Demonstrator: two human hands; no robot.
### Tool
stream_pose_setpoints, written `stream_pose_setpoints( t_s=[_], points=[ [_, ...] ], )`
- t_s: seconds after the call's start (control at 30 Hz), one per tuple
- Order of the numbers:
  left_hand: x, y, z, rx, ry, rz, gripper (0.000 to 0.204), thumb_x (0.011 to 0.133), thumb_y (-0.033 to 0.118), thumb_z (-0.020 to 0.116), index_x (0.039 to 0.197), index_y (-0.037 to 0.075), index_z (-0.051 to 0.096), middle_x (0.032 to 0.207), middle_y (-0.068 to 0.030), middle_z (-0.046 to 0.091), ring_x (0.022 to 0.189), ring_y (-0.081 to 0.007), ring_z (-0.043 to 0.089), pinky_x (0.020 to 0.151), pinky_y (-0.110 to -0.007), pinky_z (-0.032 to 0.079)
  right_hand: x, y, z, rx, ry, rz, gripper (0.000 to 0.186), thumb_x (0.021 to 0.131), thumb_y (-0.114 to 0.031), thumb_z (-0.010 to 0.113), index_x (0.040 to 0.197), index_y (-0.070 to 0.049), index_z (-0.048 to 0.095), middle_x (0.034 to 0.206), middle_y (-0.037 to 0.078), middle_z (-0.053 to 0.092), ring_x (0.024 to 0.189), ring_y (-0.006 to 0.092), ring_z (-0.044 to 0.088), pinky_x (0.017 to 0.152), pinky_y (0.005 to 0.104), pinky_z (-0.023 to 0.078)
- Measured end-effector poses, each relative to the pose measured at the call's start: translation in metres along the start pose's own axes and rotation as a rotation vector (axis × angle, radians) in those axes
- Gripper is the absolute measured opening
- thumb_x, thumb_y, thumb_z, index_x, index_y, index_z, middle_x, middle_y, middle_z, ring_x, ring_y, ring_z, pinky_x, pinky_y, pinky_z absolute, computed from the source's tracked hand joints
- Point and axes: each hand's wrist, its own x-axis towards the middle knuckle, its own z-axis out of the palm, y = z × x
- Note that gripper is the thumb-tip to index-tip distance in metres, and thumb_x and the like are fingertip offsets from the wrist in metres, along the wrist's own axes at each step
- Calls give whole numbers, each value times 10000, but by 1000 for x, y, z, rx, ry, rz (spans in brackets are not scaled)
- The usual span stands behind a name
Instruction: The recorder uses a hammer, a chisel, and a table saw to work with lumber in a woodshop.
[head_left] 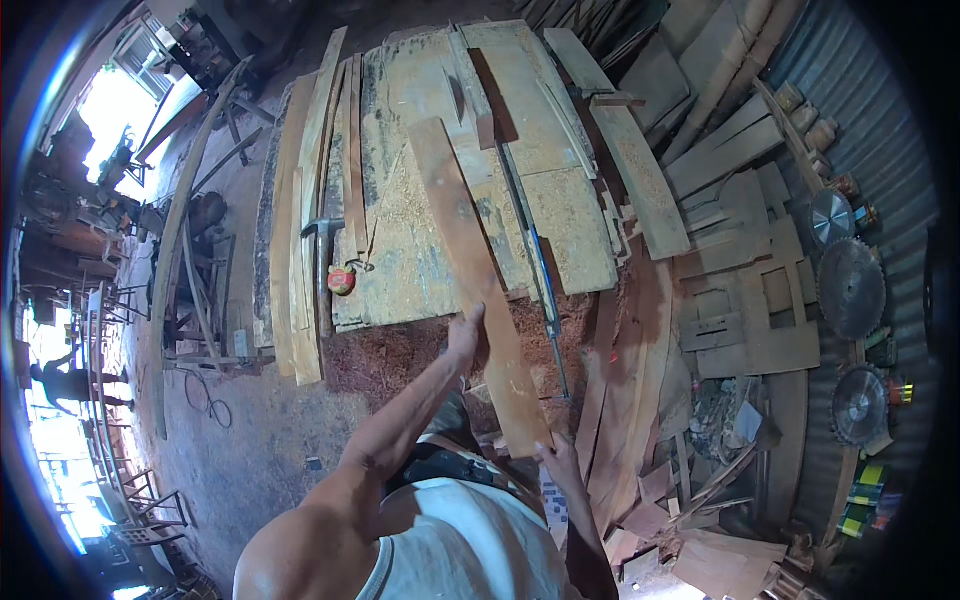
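Observation:
A long, flat wooden plank lies slantwise over the worktable, its far end on the tabletop and its near end past the front edge by my body. My left hand grips the plank's left edge partway along, just off the table's front. At the near end, my right hand is closed on the right corner. A thin saw blade stands up from the table beyond the plank's far end. Beside the blade runs a straight wooden fence, with a dark metal bar reaching toward me.
A hammer and a red-yellow tape measure lie at the table's left, by several long wood strips. Sawdust is heaped under the front edge. Boards and offcuts crowd the right; round saw blades hang on the wall.

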Motion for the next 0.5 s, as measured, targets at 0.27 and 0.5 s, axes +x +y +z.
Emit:
stream_pose_setpoints(
  t_s=[0.27, 0.5],
  points=[
    [-28, 48, 8, 1341, 125, 614, 963, 1080, 607, 634, 1686, -91, 363, 1695, -348, 454, 1595, -506, 399, 1280, -607, 357, -61, 70, -1, 183, 79, 129, 432, 1172, -333, 621, 1406, 22, 695, 973, 133, 784, 732, 172, 780, 604, 314, 606],
    [82, 51, 43, 1347, 266, 721, 930, 1111, 567, 597, 1710, -102, 351, 1768, -336, 371, 1707, -514, 202, 1387, -633, 152, -39, 61, 11, 323, 174, 103, 468, 1182, -369, 615, 1415, 31, 685, 896, 107, 756, 667, 155, 750, 545, 292, 586]
  ],
)
